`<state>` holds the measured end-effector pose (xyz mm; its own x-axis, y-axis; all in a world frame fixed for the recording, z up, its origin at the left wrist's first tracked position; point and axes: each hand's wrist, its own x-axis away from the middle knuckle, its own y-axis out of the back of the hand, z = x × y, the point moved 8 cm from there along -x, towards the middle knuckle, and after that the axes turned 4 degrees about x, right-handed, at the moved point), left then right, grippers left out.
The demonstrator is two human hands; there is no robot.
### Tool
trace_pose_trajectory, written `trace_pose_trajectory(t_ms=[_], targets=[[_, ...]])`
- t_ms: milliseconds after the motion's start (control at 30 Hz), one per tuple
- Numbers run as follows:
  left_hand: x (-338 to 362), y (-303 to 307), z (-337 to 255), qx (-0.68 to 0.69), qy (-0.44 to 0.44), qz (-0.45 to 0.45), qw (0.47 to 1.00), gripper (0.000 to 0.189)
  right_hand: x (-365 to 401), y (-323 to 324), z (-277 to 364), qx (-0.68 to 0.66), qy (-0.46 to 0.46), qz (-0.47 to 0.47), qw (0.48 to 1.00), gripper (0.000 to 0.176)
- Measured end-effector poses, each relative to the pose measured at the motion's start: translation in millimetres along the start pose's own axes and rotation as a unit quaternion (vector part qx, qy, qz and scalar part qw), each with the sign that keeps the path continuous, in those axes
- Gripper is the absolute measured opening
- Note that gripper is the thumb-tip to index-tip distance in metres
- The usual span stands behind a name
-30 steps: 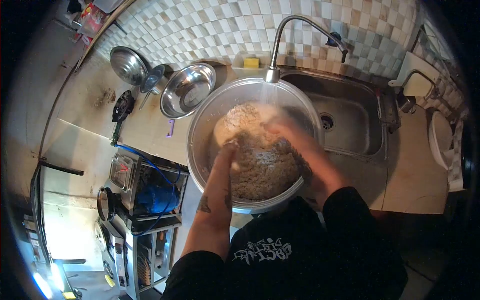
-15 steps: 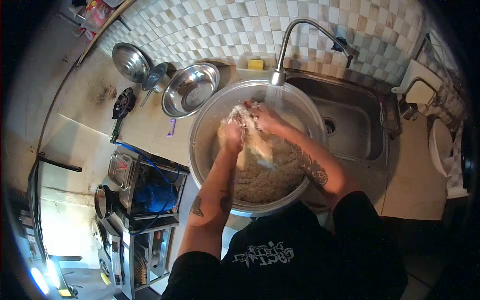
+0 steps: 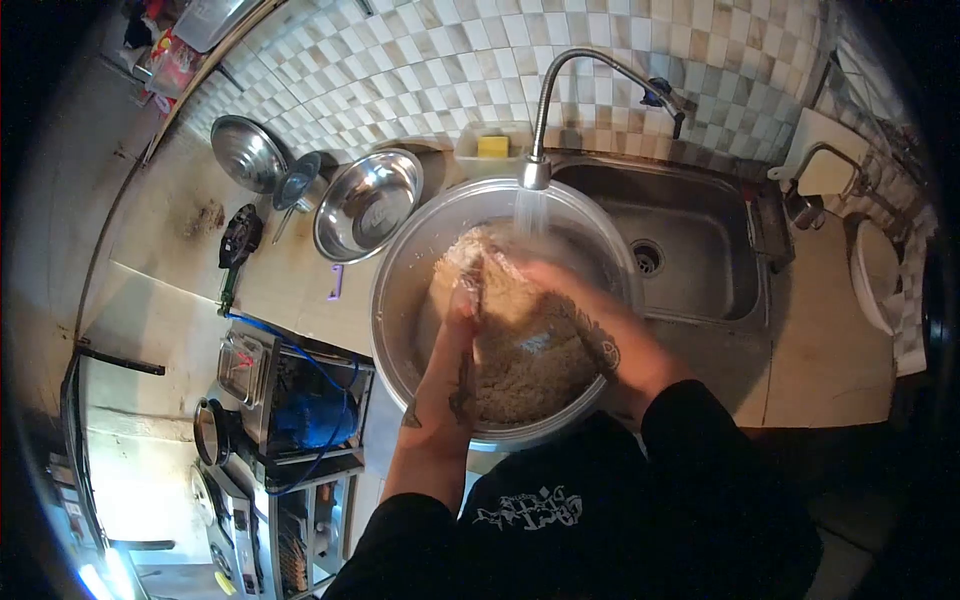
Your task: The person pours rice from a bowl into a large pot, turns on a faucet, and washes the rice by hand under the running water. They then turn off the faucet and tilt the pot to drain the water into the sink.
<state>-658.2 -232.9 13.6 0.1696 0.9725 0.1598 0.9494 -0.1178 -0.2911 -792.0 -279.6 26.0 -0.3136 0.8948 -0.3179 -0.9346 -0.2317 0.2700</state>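
Observation:
A large round metal basin (image 3: 392, 352) holds a broad heap of wet, pale brown rice (image 3: 530, 375). My left hand (image 3: 466, 292) is down in the basin on the left side of the heap, its fingers bent around whitish rice that clings to them. Beside it, my right hand (image 3: 538, 276) presses in from the right, smeared by motion, and its fingers do not show clearly. Water sprays from the flexible tap (image 3: 536, 172) into the far side of the basin, just beyond my hands.
Right of the basin lies a steel sink (image 3: 690, 270). An empty metal bowl (image 3: 368, 205), a lid (image 3: 248, 155) and a purple piece (image 3: 337, 281) are on the counter to the left. A yellow sponge (image 3: 492, 147) sits in a tray by the tiled wall.
My right hand has shifted slightly right and down, and is now blurred. Whitish rice raised between both hands has sunk lower. The whole view has tilted a little.

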Motion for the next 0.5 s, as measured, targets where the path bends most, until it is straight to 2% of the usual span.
trace_pose_trajectory(t_ms=[67,100,167,233,300,367,400,433,467,500], targets=[[8,-24,-12,-0.029,-0.074,0.060,0.995,0.061,-11,-8,22,-0.037,-0.091,0.026,0.995,0.044],[6,-27,-2,0.191,0.005,0.075,0.979,0.055,-11,-4,33,-0.018,-0.173,0.025,0.984,0.047],[10,-31,-13,0.188,0.004,0.036,0.981,0.048,-5,4,59,0.030,-0.261,0.038,0.964,0.051],[13,-43,-39,0.181,0.002,-0.001,0.983,0.041,-13,16,81,0.087,-0.271,0.056,0.957,0.053],[12,-54,-61,0.175,0.001,-0.036,0.984,0.035,-27,1,35,0.019,-0.211,0.025,0.977,0.049],[3,-60,-77,-0.031,-0.052,0.005,0.998,0.031,-22,14,55,0.256,-0.089,0.037,0.962,0.040],[2,-64,-86,-0.232,-0.099,0.062,0.966,0.029,-17,22,66,0.369,-0.031,0.022,0.929,0.036],[1,-67,-90,-0.423,-0.143,0.119,0.887,0.026,-16,32,70,0.386,-0.094,0.041,0.917,0.034],[-1,-73,-91,-0.594,-0.181,0.170,0.765,0.025,-15,35,63,0.433,-0.098,0.089,0.892,0.034],[-13,-67,-77,-0.798,-0.119,0.208,0.553,0.022,-14,37,57,0.477,-0.098,0.136,0.863,0.036]])
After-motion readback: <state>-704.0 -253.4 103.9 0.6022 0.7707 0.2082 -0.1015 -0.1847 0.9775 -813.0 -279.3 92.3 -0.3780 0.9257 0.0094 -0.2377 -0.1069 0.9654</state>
